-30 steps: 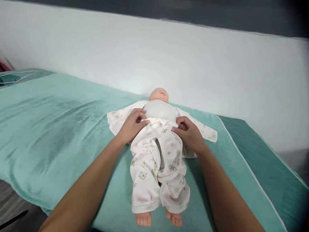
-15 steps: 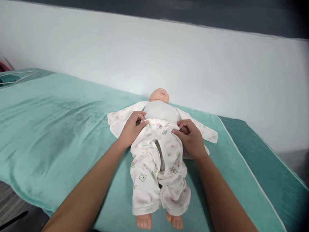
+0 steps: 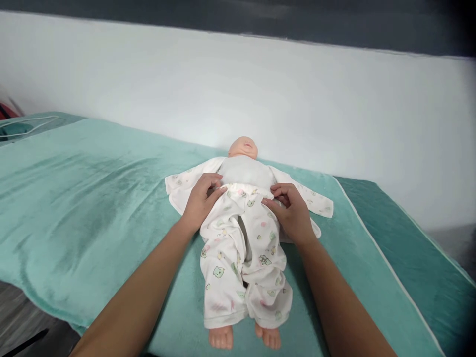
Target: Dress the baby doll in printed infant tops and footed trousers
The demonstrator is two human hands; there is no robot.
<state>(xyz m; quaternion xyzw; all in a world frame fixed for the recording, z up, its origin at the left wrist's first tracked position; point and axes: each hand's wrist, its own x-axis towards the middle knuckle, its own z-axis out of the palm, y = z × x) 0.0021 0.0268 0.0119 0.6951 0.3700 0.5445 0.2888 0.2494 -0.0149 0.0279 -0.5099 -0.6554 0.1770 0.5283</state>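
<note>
A baby doll (image 3: 243, 147) lies on its back, head toward the wall, its grey torso bare at the chest. White printed pants (image 3: 223, 248) cover its legs up to the waist, with both feet sticking out below. A white printed jacket (image 3: 316, 201) is spread open under the doll, its sleeves out to both sides. My left hand (image 3: 204, 198) pinches the waistband at its left side. My right hand (image 3: 292, 208) pinches the waistband at its right side.
A light green blanket (image 3: 92, 198) lies under the doll. Darker green fabric (image 3: 401, 223) extends at the right. Behind stands a white wall (image 3: 223, 84). A looped white cord or edging (image 3: 29, 119) shows at the far left.
The view has shifted slightly. Both hands stay at the waistband, and the doll and its clothes look almost the same.
</note>
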